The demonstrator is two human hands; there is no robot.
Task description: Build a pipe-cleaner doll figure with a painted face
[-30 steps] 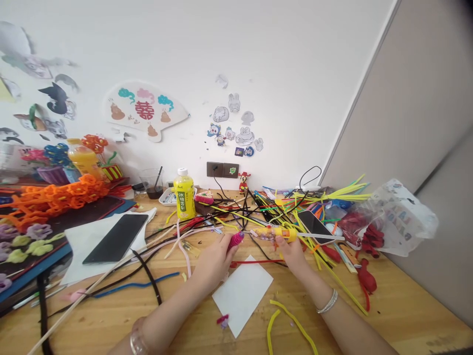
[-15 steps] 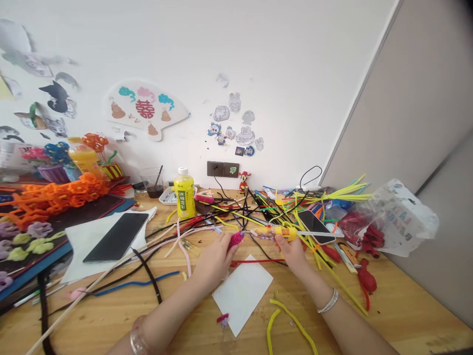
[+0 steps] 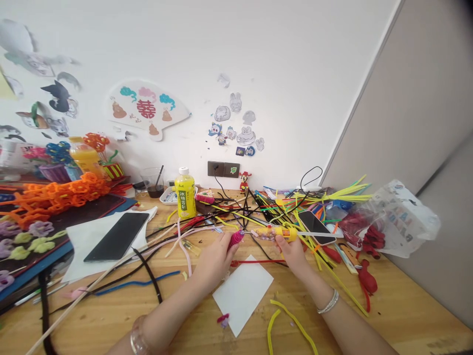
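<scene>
My left hand is closed around a small magenta coil of pipe cleaner, with a bit of purple at its tip. In my right hand is a yellow hot glue gun, its nozzle pointing left and a white glue stick sticking out of its back end. The nozzle tip is at the coil's right end; whether they touch I cannot tell. Beneath both hands lies a white sheet of paper, with a magenta and lilac scrap at its lower left edge.
Pipe cleaners in several colours are strewn over the wooden table. A yellow drink bottle and a cup of dark liquid stand behind. Phones lie at both sides. Red balloons and a plastic bag sit at right.
Both hands hold nearly the same pose, with the glue gun still at the coil. The whole view has shifted very slightly.
</scene>
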